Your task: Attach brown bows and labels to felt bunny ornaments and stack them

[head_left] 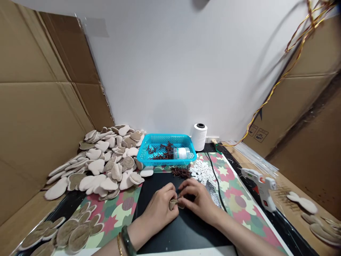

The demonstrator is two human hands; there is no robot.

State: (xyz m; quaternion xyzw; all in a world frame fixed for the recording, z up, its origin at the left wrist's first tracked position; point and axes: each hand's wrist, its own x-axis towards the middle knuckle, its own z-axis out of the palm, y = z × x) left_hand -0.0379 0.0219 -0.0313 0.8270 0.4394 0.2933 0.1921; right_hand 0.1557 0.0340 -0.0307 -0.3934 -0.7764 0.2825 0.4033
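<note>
Two hands on one little tan felt piece (173, 204), curled up and fuzzy, sitting low center just above a black mat (186, 238). Left hand (160, 209) and right hand (198, 202) both have their grip clamped on it, pinched in tight. Left of center there's a big heap of pale rounded cutouts (106, 167), soft and felty. Up top, a turquoise plastic basket (160, 136) of dark red twisty bits, then a white thread spool (199, 137). Far right, a white glue gun (259, 188).
</note>
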